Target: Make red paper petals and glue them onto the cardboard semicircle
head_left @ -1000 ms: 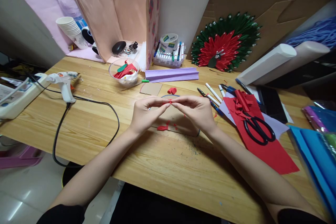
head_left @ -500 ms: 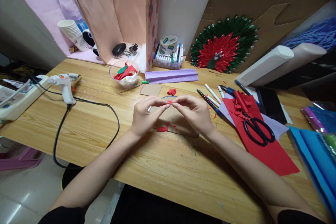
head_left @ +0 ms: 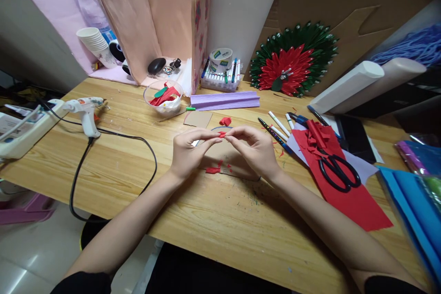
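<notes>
A small piece of red crepe paper is pinched between both hands, its ends hidden by the fingertips. My left hand grips it with thumb and forefinger from the left. From the right, my right hand pinches it the same way. Beneath them lies a piece of brown cardboard with red paper scraps near its front edge. Just beyond my fingers rests a crumpled red paper piece.
Black-handled scissors lie on a red paper sheet at right, near several pens. A glue gun and its cable are at left. Behind stand a plastic bowl, purple crepe paper and a marker box.
My fingertips have drawn slightly apart, and more of the red paper shows between them. My left hand has shifted a little to the left; other things stay put.
</notes>
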{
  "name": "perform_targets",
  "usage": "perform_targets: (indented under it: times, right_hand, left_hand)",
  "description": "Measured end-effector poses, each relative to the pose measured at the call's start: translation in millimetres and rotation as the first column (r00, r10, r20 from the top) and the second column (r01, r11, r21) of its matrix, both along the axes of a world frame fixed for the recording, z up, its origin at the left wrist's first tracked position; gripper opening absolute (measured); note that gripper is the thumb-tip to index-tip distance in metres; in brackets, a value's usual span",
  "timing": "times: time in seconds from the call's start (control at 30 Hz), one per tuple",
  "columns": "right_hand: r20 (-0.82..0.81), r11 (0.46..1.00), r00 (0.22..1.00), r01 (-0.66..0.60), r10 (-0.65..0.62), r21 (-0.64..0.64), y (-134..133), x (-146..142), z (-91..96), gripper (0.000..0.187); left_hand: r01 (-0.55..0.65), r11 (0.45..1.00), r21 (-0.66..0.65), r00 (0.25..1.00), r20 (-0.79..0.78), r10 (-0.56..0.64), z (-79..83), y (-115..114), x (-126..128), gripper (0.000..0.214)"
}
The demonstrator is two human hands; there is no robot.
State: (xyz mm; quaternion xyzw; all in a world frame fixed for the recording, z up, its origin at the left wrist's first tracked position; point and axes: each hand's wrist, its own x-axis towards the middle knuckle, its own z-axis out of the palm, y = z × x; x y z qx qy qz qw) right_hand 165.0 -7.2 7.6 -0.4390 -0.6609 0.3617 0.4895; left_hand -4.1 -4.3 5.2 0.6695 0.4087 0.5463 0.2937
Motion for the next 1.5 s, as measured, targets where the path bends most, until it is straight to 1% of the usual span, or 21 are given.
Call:
perform_targets:
  times: [0.13,0.37,0.6,0.7,0.87,1.03,1.13,1.33,1.5]
  right_hand:
    - [0.001,1.000,1.000,0.011,-0.011,0.006,-0.1,-0.1,0.6,0.007]
    - [0.002,1.000,1.000,0.015,-0.015,-0.006,-1.0,-0.6,1.3,0.008]
    - [-0.008,1.000,1.000,0.012,-0.012,-0.025,-1.6,-1.1,1.0,0.007]
    - [-0.022,1.000,1.000,0.005,-0.005,-0.016,-1.9,-0.5,0.6,0.007]
    - [-0.044,1.000,0.999,-0.021,0.020,-0.021,-1.8,-0.7,1.9,0.007]
    - [-0.181,0.991,0.983,-0.038,0.015,-0.128,2.2,-1.5,5.1,0.012]
    - [-0.223,0.982,0.974,-0.074,0.034,-0.172,5.2,-0.5,5.3,0.013]
    - [-0.240,0.966,0.968,-0.125,0.070,-0.225,7.1,0.6,2.1,0.017]
    - [-0.274,0.945,0.959,-0.156,0.075,-0.287,6.8,-0.6,0.3,0.019]
  left_hand:
    - [0.017,1.000,-0.011,1.000,0.012,-0.017,-0.6,0.3,-0.3,0.010]
    - [0.002,1.000,-0.024,1.000,0.010,-0.002,-0.5,0.3,-1.6,0.006]
    - [-0.035,0.999,0.028,0.999,-0.029,0.036,-0.8,0.4,-2.1,0.004]
    - [-0.013,0.999,0.033,1.000,-0.015,0.013,0.3,1.2,-2.4,0.003]
    - [0.045,0.996,-0.082,0.996,0.077,-0.039,0.9,4.5,-3.8,0.008]
    - [0.069,0.981,-0.179,0.992,0.120,-0.048,0.2,4.8,-3.0,0.012]
    - [0.098,0.971,-0.216,0.990,0.120,-0.074,0.7,3.5,-1.1,0.013]
    - [0.169,0.930,-0.327,0.965,0.245,-0.090,1.8,5.6,-1.4,0.022]
    - [0.227,0.887,-0.401,0.949,0.295,-0.109,0.6,8.5,-3.5,0.027]
